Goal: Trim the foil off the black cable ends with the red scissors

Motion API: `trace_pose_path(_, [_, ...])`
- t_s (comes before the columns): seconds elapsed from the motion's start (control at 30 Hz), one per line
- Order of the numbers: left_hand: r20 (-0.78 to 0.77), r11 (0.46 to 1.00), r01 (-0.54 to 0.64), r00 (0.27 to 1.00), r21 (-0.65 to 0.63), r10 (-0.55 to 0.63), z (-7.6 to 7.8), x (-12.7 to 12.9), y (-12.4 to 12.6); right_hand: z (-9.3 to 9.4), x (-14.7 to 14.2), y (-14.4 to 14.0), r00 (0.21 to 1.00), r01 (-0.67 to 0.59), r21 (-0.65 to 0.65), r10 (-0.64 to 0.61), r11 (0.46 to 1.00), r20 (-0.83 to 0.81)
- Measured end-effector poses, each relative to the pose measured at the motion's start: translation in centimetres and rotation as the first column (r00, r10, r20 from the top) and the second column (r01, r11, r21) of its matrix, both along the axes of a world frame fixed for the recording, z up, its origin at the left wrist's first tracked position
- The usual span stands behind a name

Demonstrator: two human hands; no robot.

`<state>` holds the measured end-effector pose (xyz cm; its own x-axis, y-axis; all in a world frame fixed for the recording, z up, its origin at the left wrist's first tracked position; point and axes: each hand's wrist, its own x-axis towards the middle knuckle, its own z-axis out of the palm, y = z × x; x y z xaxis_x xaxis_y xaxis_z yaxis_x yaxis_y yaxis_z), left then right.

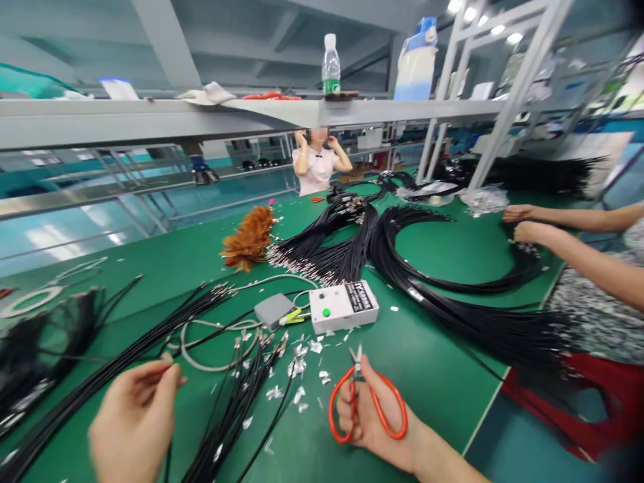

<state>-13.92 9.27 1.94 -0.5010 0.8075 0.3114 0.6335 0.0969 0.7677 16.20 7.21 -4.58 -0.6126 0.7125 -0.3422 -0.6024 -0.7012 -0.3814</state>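
Far left: blurred dark cable bundle (75,329) lying on the green table (427,362). Long black cables (128,359) run from the lower left corner up toward centre. Left hand (133,419), lower left: thumb and fingertips drawn together in a pinch; cannot tell whether a cable end sits between them. To its right, lower centre: short black cables (224,409) fanned out, tips pointing up the frame. Silver scraps (298,367) scattered just beside the tips. Centre: grey block (274,310), then white box (342,308) with a green button. Below the box, right of the lower middle: right hand (375,419) gripping red-handled scissors (357,369), fingers through the loops, tips up, blades slightly parted. Right of centre: thick black bundle (443,315), fanning toward the right. Right edge: co-worker's hands (528,229) at a cable end.
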Motion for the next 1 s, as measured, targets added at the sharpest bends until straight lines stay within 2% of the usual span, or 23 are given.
trace_pose_path(0.03, [-0.115, 0.999, -0.01, 0.993, -0.047, 0.005, -0.6, -0.9, 0.7, -0.3, 0.4, 0.0, 0.995, 0.01, -0.069, -0.017, 0.998, -0.103])
trace_pose_path(0.1, [-0.276, 0.988, 0.019, 0.959, -0.154, -0.061, -2.0, -2.0, 1.6, -0.7, 0.9, 0.1, 0.962, 0.01, -0.159, -0.053, 0.987, -0.269])
trace_pose_path(0.17, [-0.377, 0.983, 0.011, 0.923, -0.184, -0.081, -3.1, -2.0, 1.5, -0.8, 1.2, 0.1, 0.952, 0.022, -0.172, -0.074, 0.985, -0.298])
trace_pose_path(0.23, [-0.436, 0.988, 0.041, 0.894, -0.148, -0.102, -3.3, -0.5, 0.0, -0.8, 1.2, 0.2, 0.962, 0.027, -0.149, -0.066, 0.988, -0.264])
trace_pose_path(0.27, [-0.453, 0.987, 0.097, 0.88, -0.131, -0.147, -3.3, 0.8, -1.2, -0.7, 1.1, 0.2, 0.968, 0.023, -0.139, -0.056, 0.99, -0.244])
trace_pose_path(0.3, [-0.457, 0.97, 0.2, 0.856, -0.137, -0.241, -3.3, 2.3, -2.6, -0.6, 1.0, 0.2, 0.972, 0.021, -0.137, -0.052, 0.99, -0.23])
trace_pose_path(0.33, [-0.441, 0.93, 0.324, 0.819, -0.173, -0.368, -3.3, 4.1, -4.2, -0.6, 0.9, 0.2, 0.975, 0.019, -0.133, -0.048, 0.991, -0.215])
trace_pose_path(0.37, [-0.419, 0.868, 0.461, 0.762, -0.186, -0.495, -3.5, 5.9, -5.8, -0.5, 0.8, 0.2, 0.978, 0.02, -0.127, -0.045, 0.992, -0.201])
trace_pose_path(0.4, [-0.367, 0.742, 0.627, 0.649, -0.237, -0.666, -3.8, 7.7, -7.4, -0.5, 0.8, 0.2, 0.982, 0.023, -0.116, -0.045, 0.993, -0.185])
trace_pose_path(0.43, [-0.323, 0.655, 0.685, 0.571, -0.32, -0.755, -4.2, 9.3, -8.7, -0.5, 0.8, 0.2, 0.985, 0.026, -0.1, -0.043, 0.995, -0.169])
trace_pose_path(0.5, [-0.198, 0.536, 0.696, 0.509, -0.478, -0.838, -5.0, 11.5, -10.6, -0.4, 0.8, 0.1, 0.99, 0.027, -0.059, -0.035, 0.998, -0.134])
trace_pose_path(0.57, [-0.082, 0.469, 0.68, 0.519, -0.564, -0.851, -5.4, 12.5, -11.3, -0.3, 0.8, -0.2, 0.994, 0.028, -0.021, -0.029, 0.999, -0.103])
trace_pose_path(0.63, [0.007, 0.424, 0.692, 0.527, -0.584, -0.85, -5.0, 12.5, -11.1, -0.1, 0.6, -0.7, 0.997, 0.038, 0.023, -0.036, 0.999, -0.069])
trace_pose_path(0.73, [0.18, 0.385, 0.765, 0.536, -0.516, -0.825, -3.8, 12.0, -10.4, 0.4, 0.3, -1.8, 0.994, 0.058, 0.158, -0.072, 0.986, 0.085])
trace_pose_path(0.8, [0.341, 0.377, 0.817, 0.538, -0.436, -0.771, -3.0, 11.6, -10.1, 0.6, 0.0, -2.8, 0.964, 0.001, 0.316, -0.085, 0.949, 0.254])
trace_pose_path(0.87, [0.438, 0.401, 0.83, 0.549, -0.388, -0.712, -2.4, 11.3, -10.0, 0.7, -0.2, -3.8, 0.93, -0.084, 0.428, -0.083, 0.9, 0.357])
trace_pose_path(1.0, [0.4, 0.476, 0.783, 0.617, -0.4, -0.678, -1.5, 11.1, -10.2, 1.0, -0.4, -5.0, 0.909, -0.167, 0.49, -0.058, 0.856, 0.412])
